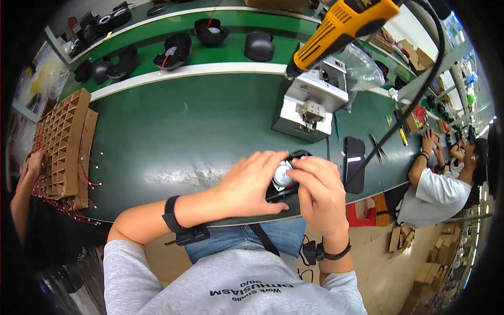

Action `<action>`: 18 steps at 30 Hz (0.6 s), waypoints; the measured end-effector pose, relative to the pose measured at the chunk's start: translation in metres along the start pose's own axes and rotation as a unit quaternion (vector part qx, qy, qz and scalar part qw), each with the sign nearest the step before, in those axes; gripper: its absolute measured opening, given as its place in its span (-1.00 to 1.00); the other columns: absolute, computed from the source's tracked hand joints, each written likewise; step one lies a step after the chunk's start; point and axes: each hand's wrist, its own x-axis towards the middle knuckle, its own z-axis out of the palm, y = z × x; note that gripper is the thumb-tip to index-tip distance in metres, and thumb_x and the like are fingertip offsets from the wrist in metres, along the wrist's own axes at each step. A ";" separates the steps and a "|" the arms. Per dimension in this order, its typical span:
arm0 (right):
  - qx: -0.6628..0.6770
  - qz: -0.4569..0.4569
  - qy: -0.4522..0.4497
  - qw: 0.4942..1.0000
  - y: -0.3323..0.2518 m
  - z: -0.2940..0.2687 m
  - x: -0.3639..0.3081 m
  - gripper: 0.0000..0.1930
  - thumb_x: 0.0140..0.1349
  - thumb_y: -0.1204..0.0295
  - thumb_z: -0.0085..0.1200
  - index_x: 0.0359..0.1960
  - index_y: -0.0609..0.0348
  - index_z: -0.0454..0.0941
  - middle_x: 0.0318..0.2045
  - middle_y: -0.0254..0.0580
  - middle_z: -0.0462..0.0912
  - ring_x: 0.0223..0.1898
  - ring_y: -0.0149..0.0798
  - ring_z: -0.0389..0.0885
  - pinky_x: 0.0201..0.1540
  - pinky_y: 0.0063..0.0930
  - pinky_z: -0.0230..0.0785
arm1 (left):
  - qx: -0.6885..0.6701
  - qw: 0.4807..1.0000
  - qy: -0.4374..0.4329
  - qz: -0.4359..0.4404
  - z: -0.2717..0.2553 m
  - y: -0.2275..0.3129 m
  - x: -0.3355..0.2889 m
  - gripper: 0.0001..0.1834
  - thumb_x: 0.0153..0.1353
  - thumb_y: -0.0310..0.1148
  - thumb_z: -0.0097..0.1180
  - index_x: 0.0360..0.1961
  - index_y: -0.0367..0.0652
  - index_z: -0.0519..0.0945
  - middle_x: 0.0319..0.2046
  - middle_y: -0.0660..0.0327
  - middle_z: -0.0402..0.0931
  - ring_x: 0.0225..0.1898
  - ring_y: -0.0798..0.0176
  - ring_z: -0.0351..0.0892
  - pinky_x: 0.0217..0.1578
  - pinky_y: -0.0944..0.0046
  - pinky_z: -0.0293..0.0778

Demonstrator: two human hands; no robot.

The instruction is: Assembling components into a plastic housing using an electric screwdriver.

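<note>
A black plastic housing (pixel 272 195) lies on the green bench close to my body, with a round silver speaker (pixel 282 174) inside it. My left hand (pixel 251 182) is curved round the housing's left side, fingers along the far edge and thumb at the near edge. From the right, my right hand (pixel 321 190) bends its fingers over the speaker's rim, the fingertips touching it. Both hands cover much of the housing, and what lies under the right fingertips is hidden.
A yellow electric screwdriver (pixel 336 31) hangs above a grey metal fixture (pixel 310 113). A black phone (pixel 355 164) lies right of my hands. Black shells (pixel 259 46) stand on the far shelf. A cardboard divider (pixel 60 147) is at left, beside another person's hand (pixel 34 164). A co-worker (pixel 441 189) sits at right.
</note>
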 end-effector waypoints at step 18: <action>-0.032 0.280 -0.096 0.955 -0.005 0.032 0.014 -0.63 0.02 0.33 0.53 -0.22 0.20 0.64 -0.36 -0.11 0.70 -0.43 -0.15 0.70 -0.37 -0.31 0.57 | -0.086 0.989 0.106 0.065 -0.006 -0.023 0.001 -0.16 -0.16 -0.44 0.48 0.24 -0.27 0.45 0.15 -0.08 0.44 0.19 -0.22 0.45 0.20 0.00 0.47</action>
